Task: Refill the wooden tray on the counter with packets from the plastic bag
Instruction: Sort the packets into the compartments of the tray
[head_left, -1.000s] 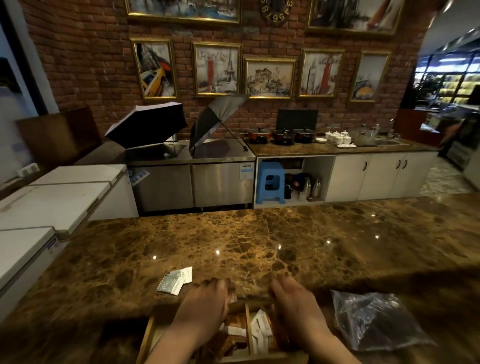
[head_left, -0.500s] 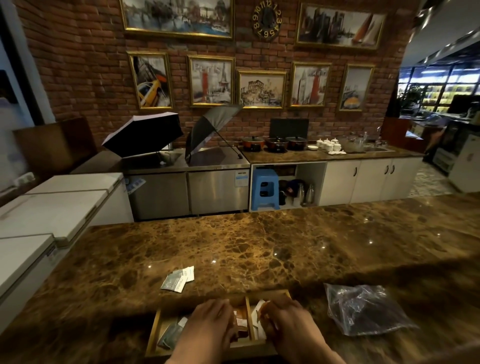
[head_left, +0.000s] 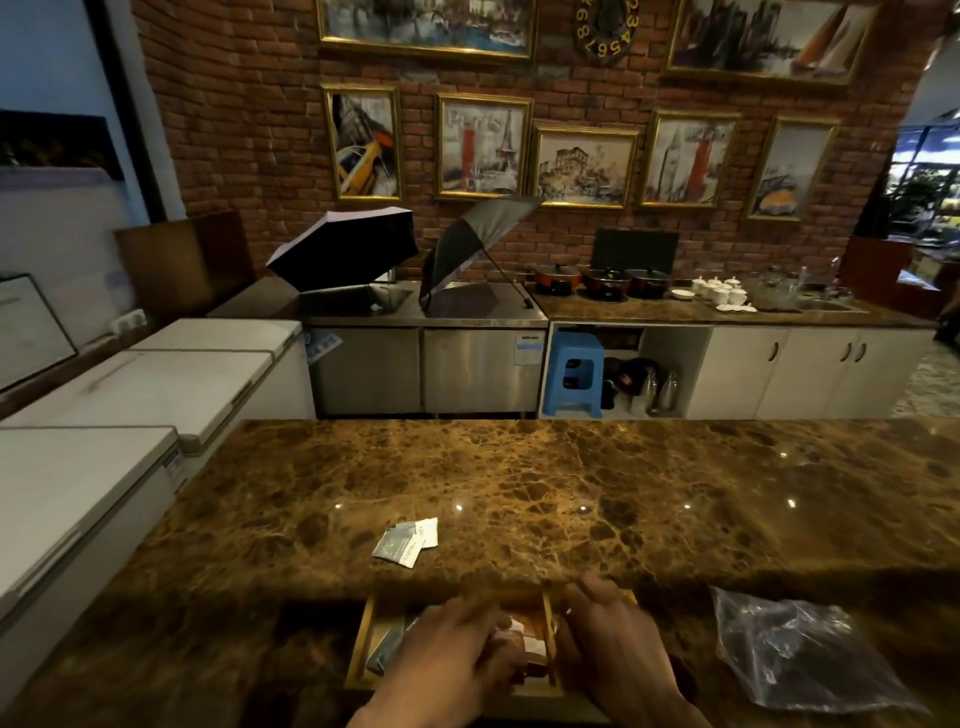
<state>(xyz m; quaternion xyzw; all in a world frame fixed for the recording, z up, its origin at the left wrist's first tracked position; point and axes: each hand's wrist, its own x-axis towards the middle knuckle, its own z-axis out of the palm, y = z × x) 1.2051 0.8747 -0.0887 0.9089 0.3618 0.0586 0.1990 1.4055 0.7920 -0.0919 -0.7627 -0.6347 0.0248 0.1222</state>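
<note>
A wooden tray (head_left: 363, 636) with dividers sits at the near edge of the marble counter (head_left: 519, 483). Both hands lie over it. My left hand (head_left: 447, 654) covers the middle compartment, fingers bent down onto the brown and white packets (head_left: 519, 631) there. My right hand (head_left: 618, 644) rests over the tray's right side, fingers spread and fairly straight. A grey-green packet (head_left: 382, 657) leans in the left compartment. The clear plastic bag (head_left: 795, 654) lies crumpled to the right of the tray. A few loose packets (head_left: 408, 540) lie on the counter beyond the tray.
White chest freezers (head_left: 130, 395) stand to the left of the counter. Across the aisle are steel cabinets with two open umbrellas (head_left: 405, 249), a back counter with pots and cups, and a blue stool (head_left: 574, 374).
The camera has tilted so the tray sits higher in view. Both hands have shifted slightly over the tray, the left now over the middle compartment and the right over the right side.
</note>
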